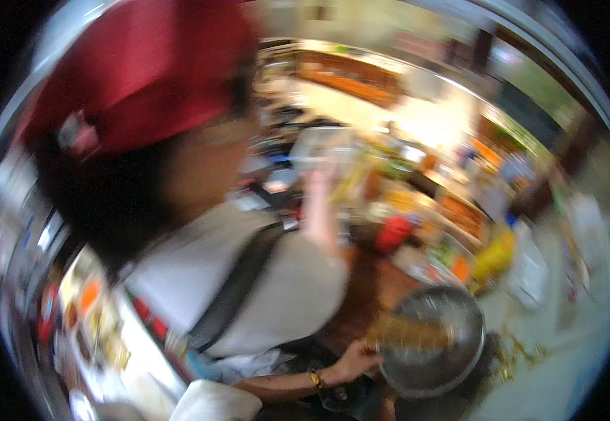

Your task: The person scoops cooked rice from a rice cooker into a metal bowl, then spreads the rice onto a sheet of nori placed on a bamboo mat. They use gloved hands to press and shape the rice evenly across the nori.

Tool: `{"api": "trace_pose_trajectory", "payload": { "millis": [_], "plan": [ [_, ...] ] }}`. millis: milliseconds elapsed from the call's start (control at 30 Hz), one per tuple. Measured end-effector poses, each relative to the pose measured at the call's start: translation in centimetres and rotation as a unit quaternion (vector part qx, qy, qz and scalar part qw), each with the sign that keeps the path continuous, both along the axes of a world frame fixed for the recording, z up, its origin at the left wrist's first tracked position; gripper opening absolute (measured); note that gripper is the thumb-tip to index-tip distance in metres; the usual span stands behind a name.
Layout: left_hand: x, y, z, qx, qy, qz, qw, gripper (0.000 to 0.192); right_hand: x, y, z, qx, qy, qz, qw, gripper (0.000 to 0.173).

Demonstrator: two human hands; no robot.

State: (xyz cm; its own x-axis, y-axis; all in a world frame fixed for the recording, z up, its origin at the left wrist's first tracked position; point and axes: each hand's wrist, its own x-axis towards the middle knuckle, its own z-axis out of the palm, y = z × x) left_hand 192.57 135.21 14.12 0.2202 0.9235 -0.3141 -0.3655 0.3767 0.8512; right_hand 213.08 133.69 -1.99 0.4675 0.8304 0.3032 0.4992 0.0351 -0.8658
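Observation:
My left hand (356, 362), with a yellow bracelet at the wrist, is closed at the left rim of a round grey metal bowl (431, 376). A long brown piece (410, 334) lies across the bowl and sticks out past its rim, close to my left fingers. Blur hides what that piece is, and whether my fingers also touch it. At the bottom edge, a small strip of skin below the bowl seems to be my right hand (387, 408); most of it is hidden.
A person in a red cap (142, 79) and light top stands close on the left, one arm over the cluttered counter. A red object (393, 232), a yellow packet (494, 258) and a white plastic bag (528, 268) lie beyond the bowl. Yellowish scraps (515, 355) lie to its right.

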Motion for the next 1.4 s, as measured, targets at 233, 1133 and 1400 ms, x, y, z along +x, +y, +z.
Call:
{"api": "trace_pose_trajectory", "payload": {
  "millis": [233, 1133, 1400],
  "plan": [
    [-8.9, -25.4, -3.9, 0.207, 0.255, 0.192, 0.925, 0.043, -6.7, -8.3, 1.6, 0.013, -0.124, 0.2, 0.972, 0.032],
    [-3.7, -70.7, -4.2, -0.168, 0.125, 0.745, 0.633, 0.014, -36.3, -47.8, 16.1, 0.244, -0.297, 0.895, 0.225, 0.088],
    [-0.4, -70.3, -6.2, -0.204, -0.045, 0.769, 0.604, 0.013, -36.5, -43.3, 15.6, -0.088, -0.019, 0.951, 0.297, 0.064]
  ]
}}
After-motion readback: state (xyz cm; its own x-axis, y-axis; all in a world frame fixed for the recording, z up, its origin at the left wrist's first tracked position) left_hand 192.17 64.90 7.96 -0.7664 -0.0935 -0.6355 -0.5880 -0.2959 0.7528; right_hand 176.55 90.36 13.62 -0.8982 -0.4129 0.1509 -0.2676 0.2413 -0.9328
